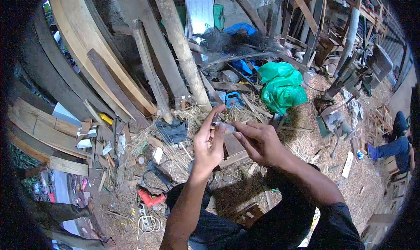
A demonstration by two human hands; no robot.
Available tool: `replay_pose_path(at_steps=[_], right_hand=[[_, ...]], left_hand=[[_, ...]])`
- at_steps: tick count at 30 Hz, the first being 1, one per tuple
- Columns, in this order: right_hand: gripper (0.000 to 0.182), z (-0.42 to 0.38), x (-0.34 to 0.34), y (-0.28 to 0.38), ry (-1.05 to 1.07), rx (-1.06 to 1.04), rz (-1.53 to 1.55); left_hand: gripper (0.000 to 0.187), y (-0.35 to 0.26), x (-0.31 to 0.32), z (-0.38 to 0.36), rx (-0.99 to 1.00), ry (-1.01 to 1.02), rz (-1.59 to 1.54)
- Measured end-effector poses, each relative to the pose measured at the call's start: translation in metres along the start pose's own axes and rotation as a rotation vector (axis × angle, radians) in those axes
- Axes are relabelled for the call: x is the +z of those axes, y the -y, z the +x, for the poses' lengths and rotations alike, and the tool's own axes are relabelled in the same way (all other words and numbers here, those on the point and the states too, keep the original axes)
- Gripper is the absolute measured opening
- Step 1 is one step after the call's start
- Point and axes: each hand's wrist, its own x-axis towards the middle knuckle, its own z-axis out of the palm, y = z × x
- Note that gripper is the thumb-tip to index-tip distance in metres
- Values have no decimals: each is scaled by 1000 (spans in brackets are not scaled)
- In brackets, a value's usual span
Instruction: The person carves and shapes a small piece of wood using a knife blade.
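Observation:
Both my hands are raised in front of me, close together at the centre of the head view. Between them is a small, thin, whitish piece, too small to make out its kind. My left hand has its thumb against the left end of this piece, with the fingers reaching upward behind it. The thumb and fingers of my right hand are closed in a pinch on the right end. Below the hands is a wooden block, partly hidden by them.
A red power tool lies on the ground beside a white power strip. Long boards lean at left. A green plastic bag sits ahead. Parts of other people, including a blue-clad leg, show at both sides.

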Motion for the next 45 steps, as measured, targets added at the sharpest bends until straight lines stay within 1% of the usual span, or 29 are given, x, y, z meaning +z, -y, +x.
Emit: replay_pose_path(at_steps=[2, 5, 9, 11, 14, 17, 21, 23, 24, 26, 29, 32, 35, 36, 37, 38, 39, 40, 42, 43, 45], right_hand=[[28, -2, -1, -2, 12, -12, -45], [27, -2, -2, -2, -1, -33, -57], [27, -2, -5, 2, -15, -35, -87], [32, -3, -7, 1, 8, -22, -125], [37, -5, -8, -2, 28, -4, -153], [42, -7, -8, -4, 33, 3, -165], [48, -8, -9, -7, 35, -2, -204], [35, -6, -7, -4, -10, -29, -204], [29, -6, -6, -3, -33, -41, -205], [27, -6, -5, -4, -53, -16, -149], [25, -3, -4, 0, -74, -4, -115], [23, 0, -5, 4, -133, 44, -55], [22, 3, -9, 7, -161, 143, -8], [22, 3, -13, 6, -164, 181, -3], [19, 4, -12, -5, -199, 90, -48], [19, 5, -15, -7, -171, 100, -56], [19, 6, -18, -7, -142, 111, -64], [19, 6, -19, -7, -114, 122, -70], [20, 5, -19, -9, -83, 63, -82], [20, 4, -19, -9, -67, 33, -87], [23, 0, -20, -11, 4, 64, -82]], left_hand=[[42, 1, 1, 0, 36, -17, 41], [40, -4, 5, -1, -11, -28, 2], [39, -1, 7, 1, 51, -67, 20], [38, -1, 10, 1, 87, -96, 25], [37, -2, 11, 2, 84, -106, 37], [37, -6, 11, -2, 18, -93, -17], [35, -4, 12, -4, -38, -125, 3], [33, -6, 11, -5, -99, -131, 48], [33, -5, 13, -5, -74, -152, 35], [31, -1, 18, -5, -24, -195, 10], [32, 6, 19, -6, -27, -210, 55], [31, 3, 28, 3, -43, -272, -130], [28, 13, 26, 6, -31, -219, -99], [27, 16, 22, 5, -63, -185, -167], [28, 19, 17, 5, -94, -149, -236], [29, 21, 16, 6, -126, -111, -307], [34, 14, 24, 9, -125, -178, -321], [33, 18, 24, 8, -126, -164, -397], [30, 26, 22, 6, -127, -141, -544], [29, 27, 20, 5, -144, -134, -491], [28, 25, 17, 7, -177, -117, -387]])
